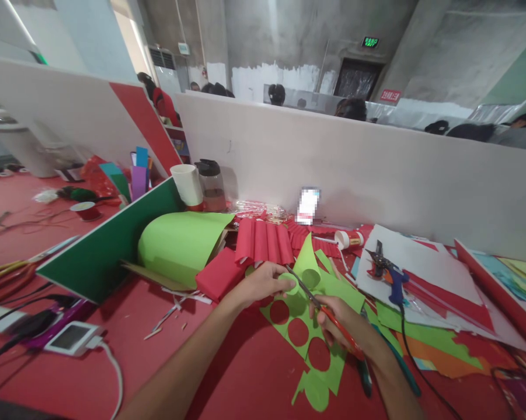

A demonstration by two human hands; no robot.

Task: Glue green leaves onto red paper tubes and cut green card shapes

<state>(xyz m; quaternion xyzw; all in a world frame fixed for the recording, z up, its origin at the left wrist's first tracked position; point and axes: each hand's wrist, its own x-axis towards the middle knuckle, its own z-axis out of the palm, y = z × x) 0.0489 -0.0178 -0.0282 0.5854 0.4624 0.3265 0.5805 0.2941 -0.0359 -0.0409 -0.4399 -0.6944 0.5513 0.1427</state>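
My left hand [266,283] is closed, its thumb and fingers pinching a small piece of green paper [291,283]. From the right, my right hand [336,324] grips red-handled scissors [342,331], whose blades point up and left to the edge of that piece. Under both hands lies a light green sheet [289,319] with several round holes that show the red table. A rounded green piece [316,391] lies at the near end of the sheet. Just beyond the blades a green paper cone [307,260] stands up.
Red folded paper [265,241] and a red block [220,274] lie beyond my left hand. A blue glue gun [396,283] rests on white sheets at right. The green board [91,256], a curled green sheet [179,242] and a white cup [187,184] stand left. A phone [307,206] leans on the partition.
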